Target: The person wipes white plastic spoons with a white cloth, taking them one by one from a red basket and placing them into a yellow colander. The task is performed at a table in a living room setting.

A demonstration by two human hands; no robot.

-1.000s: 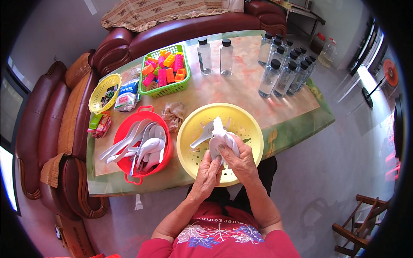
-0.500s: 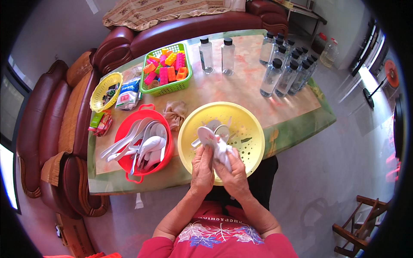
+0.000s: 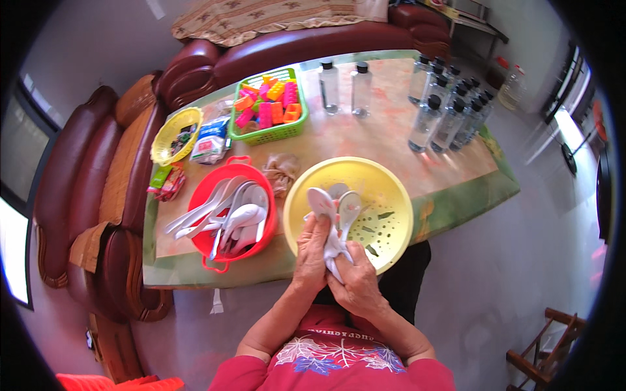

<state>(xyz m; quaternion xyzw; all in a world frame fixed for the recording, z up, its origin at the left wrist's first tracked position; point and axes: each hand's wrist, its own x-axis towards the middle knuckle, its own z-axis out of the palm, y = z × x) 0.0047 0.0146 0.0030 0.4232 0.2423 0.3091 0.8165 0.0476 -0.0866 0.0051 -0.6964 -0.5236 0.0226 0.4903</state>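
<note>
My left hand [image 3: 313, 251] grips a white spoon [image 3: 320, 201], its bowl pointing up and away from me. My right hand [image 3: 357, 281] is closed on a white cloth [image 3: 335, 251], which is wrapped around the spoon's handle. Both hands are over the near part of a yellow colander [image 3: 399, 212]. Inside the colander lie another white spoon [image 3: 349, 204] and one more partly hidden behind it, along with some dark leaf-like marks. To the left, a red basket [image 3: 197, 186] with handles holds several white spoons [image 3: 246, 215], some resting over its rim.
A crumpled brown cloth [image 3: 282, 171] lies between basket and colander. Behind stand a green basket [image 3: 277, 134] of coloured blocks, a yellow basket [image 3: 193, 117], packets [image 3: 212, 138] and several black-capped clear bottles [image 3: 425, 124]. A brown sofa [image 3: 293, 57] borders the table.
The view has shifted, so the table things sit further right. My right hand and the cloth have moved down the spoon toward its handle end, and the spoon stands more upright.
</note>
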